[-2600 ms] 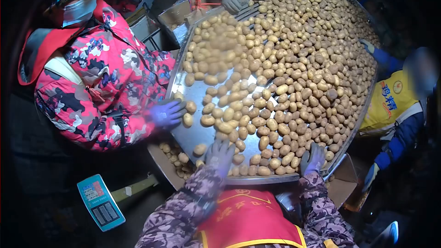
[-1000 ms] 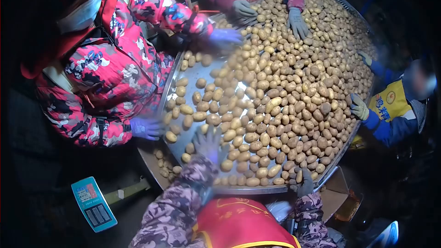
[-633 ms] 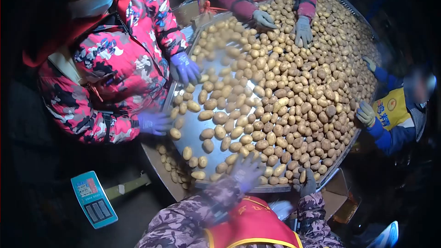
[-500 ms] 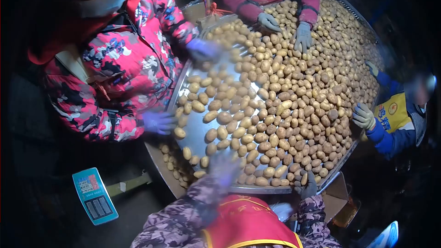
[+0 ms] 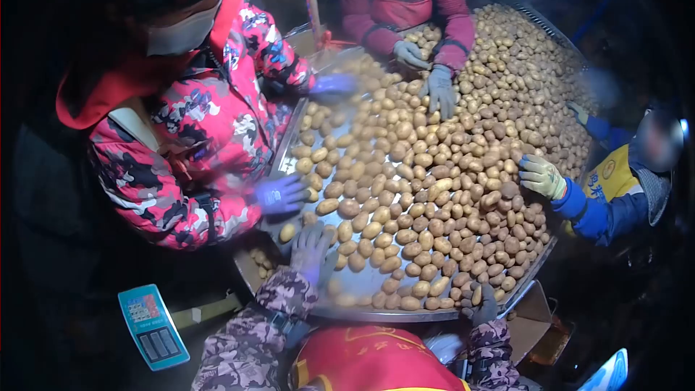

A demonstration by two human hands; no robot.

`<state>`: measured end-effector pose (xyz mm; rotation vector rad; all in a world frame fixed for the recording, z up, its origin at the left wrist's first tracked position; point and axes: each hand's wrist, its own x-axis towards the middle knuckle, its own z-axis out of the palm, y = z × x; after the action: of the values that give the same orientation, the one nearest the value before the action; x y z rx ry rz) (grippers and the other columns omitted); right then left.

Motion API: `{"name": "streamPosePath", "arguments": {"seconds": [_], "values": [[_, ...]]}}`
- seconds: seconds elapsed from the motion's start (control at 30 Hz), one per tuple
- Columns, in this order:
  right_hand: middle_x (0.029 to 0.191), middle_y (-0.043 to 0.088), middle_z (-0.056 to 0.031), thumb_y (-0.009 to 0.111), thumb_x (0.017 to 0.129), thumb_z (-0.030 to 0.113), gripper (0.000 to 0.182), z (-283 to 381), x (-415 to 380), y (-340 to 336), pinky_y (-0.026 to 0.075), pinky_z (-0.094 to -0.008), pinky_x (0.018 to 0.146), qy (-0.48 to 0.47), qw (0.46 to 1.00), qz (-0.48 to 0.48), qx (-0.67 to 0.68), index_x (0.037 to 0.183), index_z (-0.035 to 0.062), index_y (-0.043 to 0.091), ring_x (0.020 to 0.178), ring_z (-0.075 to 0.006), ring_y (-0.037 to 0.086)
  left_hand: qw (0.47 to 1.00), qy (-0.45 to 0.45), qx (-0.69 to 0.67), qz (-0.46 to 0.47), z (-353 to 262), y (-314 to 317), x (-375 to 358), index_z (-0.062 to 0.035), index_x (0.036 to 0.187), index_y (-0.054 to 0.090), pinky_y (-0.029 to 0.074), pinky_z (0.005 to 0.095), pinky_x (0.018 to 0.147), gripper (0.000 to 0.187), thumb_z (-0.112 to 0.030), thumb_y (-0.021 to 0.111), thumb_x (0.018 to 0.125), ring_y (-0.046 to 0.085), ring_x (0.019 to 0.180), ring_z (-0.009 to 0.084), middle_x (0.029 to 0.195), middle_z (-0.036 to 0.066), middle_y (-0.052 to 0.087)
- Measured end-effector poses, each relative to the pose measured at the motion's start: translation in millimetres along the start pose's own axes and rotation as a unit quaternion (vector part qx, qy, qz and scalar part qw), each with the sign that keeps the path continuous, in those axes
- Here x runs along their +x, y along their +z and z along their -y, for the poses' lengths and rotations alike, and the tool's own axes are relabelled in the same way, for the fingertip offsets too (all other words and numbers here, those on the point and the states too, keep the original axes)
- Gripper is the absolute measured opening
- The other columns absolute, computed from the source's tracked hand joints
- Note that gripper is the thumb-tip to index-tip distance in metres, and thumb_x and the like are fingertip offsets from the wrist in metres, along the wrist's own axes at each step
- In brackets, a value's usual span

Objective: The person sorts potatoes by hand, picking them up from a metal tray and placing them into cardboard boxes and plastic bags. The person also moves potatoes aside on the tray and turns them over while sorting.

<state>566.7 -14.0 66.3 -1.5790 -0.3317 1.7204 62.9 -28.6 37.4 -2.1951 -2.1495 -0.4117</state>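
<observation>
Many small brown-yellow potatoes (image 5: 434, 206) cover a metal sorting table (image 5: 427, 316). My left hand (image 5: 311, 247), in a grey and purple glove, lies at the table's near left edge with its fingers stretched out, beside a few potatoes. A small potato (image 5: 287, 232) sits just left of its fingers. At the near right edge, my right hand (image 5: 483, 305) wears a dark grey glove. Its fingers are closed around a single potato (image 5: 476, 294), partly hidden by them.
A co-worker in a pink camouflage jacket (image 5: 174, 130) stands at left, purple gloves at the table. Another in a red apron (image 5: 402, 7) is at the far side; a third in a yellow vest (image 5: 612, 174) is at right. A scale display (image 5: 153, 326) stands lower left; a cardboard box (image 5: 528, 315) lower right.
My left hand has moved left to the table's near left edge. My right hand keeps its potato at the rim. Potatoes near the left have shifted, and co-workers' hands have moved.
</observation>
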Motion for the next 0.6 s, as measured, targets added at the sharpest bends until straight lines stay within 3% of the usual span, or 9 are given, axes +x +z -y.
{"name": "streamPosePath", "arguments": {"seconds": [0.07, 0.1, 0.2, 0.23, 0.27, 0.33, 0.4, 0.43, 0.6], "values": [[0.085, 0.068, -0.0028, 0.051, 0.103, 0.060, 0.046, -8, 22, -17, 0.045, -0.0260, 0.047, 0.031, 0.996, 0.069, 0.048, 0.112, 0.0152, 0.060, 0.058, -0.0147, 0.062, 0.999, 0.023, -0.018, -0.046, -2, 26, 40, -0.0099, 0.142, 0.055, 0.038, 0.0575, 0.112, 0.065, -0.039, 0.071, 0.086, 0.045, 0.136, 0.0448, 0.148, 0.022, 0.049], [0.085, 0.068, -0.0027, 0.051, 0.103, 0.060, 0.047, -6, 22, -29, 0.046, -0.0264, 0.047, 0.038, 0.991, 0.098, 0.076, 0.112, 0.0148, 0.061, 0.058, -0.0150, 0.062, 0.997, -0.050, -0.063, 0.002, -21, 10, 59, -0.0107, 0.144, 0.055, 0.034, 0.0600, 0.115, 0.067, -0.044, 0.069, 0.088, 0.041, 0.140, 0.0464, 0.151, 0.023, 0.046], [0.090, 0.069, -0.0043, 0.049, 0.105, 0.054, 0.048, -4, 8, -21, 0.049, -0.0292, 0.049, -0.004, 0.999, 0.016, 0.037, 0.118, 0.0095, 0.061, 0.064, -0.0192, 0.066, 0.998, -0.058, 0.009, -0.036, -70, 10, 69, -0.0127, 0.146, 0.055, 0.027, 0.0659, 0.117, 0.067, -0.048, 0.069, 0.090, 0.036, 0.144, 0.0461, 0.153, 0.023, 0.044], [0.092, 0.070, -0.0054, 0.048, 0.105, 0.054, 0.049, -56, 83, -85, 0.050, -0.0296, 0.050, -0.159, 0.965, 0.053, -0.203, 0.120, 0.0089, 0.061, 0.064, -0.0196, 0.066, 0.998, -0.051, 0.027, -0.027, -87, 10, 62, -0.0137, 0.146, 0.055, 0.024, 0.0676, 0.117, 0.068, -0.048, 0.068, 0.090, 0.035, 0.146, 0.0453, 0.153, 0.023, 0.044], [0.094, 0.070, -0.0066, 0.047, 0.106, 0.054, 0.051, -107, 155, -147, 0.051, -0.0299, 0.050, -0.318, 0.854, 0.014, -0.412, 0.123, 0.0082, 0.061, 0.065, -0.0200, 0.067, 0.999, -0.004, 0.019, 0.031, -98, 5, 49, -0.0150, 0.146, 0.056, 0.021, 0.0694, 0.118, 0.067, -0.048, 0.069, 0.088, 0.034, 0.147, 0.0445, 0.155, 0.021, 0.044], [0.094, 0.070, -0.0062, 0.047, 0.106, 0.054, 0.050, -127, 148, -144, 0.051, -0.0300, 0.050, -0.334, 0.849, -0.053, -0.406, 0.123, 0.0096, 0.060, 0.065, -0.0193, 0.067, 0.962, -0.051, -0.045, 0.265, -142, -16, 47, -0.0185, 0.149, 0.054, 0.019, 0.0688, 0.121, 0.069, -0.053, 0.065, 0.090, 0.034, 0.146, 0.0463, 0.158, 0.018, 0.042], [0.091, 0.070, -0.0050, 0.046, 0.106, 0.056, 0.049, -59, 66, -74, 0.050, -0.0301, 0.049, -0.157, 0.977, 0.009, -0.146, 0.120, 0.0117, 0.061, 0.063, -0.0176, 0.065, 0.948, 0.035, -0.105, 0.300, -166, 0, 20, -0.0211, 0.147, 0.055, 0.023, 0.0720, 0.118, 0.067, -0.045, 0.070, 0.087, 0.037, 0.145, 0.0492, 0.155, 0.018, 0.047], [0.090, 0.070, -0.0044, 0.046, 0.106, 0.057, 0.049, -17, 16, -27, 0.050, -0.0302, 0.048, -0.068, 0.998, -0.001, -0.013, 0.118, 0.0128, 0.062, 0.062, -0.0168, 0.065, 0.958, 0.084, -0.121, 0.248, -174, -3, 9, -0.0245, 0.148, 0.054, 0.023, 0.0725, 0.118, 0.069, -0.046, 0.072, 0.086, 0.037, 0.145, 0.0508, 0.154, 0.018, 0.047], [0.084, 0.066, -0.0043, 0.051, 0.106, 0.053, 0.047, 9, -11, 20, 0.042, -0.0261, 0.046, -0.012, 0.996, -0.076, 0.043, 0.119, 0.0084, 0.057, 0.058, -0.0147, 0.059, 0.931, 0.300, -0.109, 0.179, -151, -11, -11, -0.0224, 0.149, 0.052, 0.027, 0.0670, 0.118, 0.055, -0.044, 0.060, 0.099, 0.035, 0.147, 0.0471, 0.159, 0.016, 0.042]]}}
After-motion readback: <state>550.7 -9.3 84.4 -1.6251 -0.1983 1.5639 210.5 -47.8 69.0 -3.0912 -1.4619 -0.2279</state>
